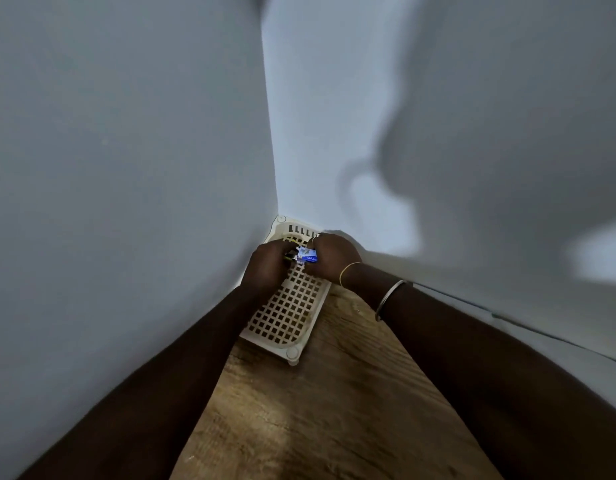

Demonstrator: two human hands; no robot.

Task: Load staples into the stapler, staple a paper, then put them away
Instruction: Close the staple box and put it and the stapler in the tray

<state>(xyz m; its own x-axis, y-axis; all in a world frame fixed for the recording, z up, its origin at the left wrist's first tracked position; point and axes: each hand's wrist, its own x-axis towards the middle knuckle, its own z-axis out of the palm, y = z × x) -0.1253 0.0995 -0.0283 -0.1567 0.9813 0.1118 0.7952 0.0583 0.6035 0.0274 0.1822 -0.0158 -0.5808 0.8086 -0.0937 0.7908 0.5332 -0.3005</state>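
A cream plastic lattice tray stands in the corner where two walls meet, on a wooden table. Both hands are over its far end. My right hand pinches a small blue-and-white staple box. My left hand is curled round a small dark object with a yellow part, probably the stapler; most of it is hidden by the fingers. The two hands nearly touch above the tray.
The wooden table top widens toward me. Pale walls close in on the left and behind the tray. A thin dark cable runs along the right wall's base. My right wrist wears two bangles.
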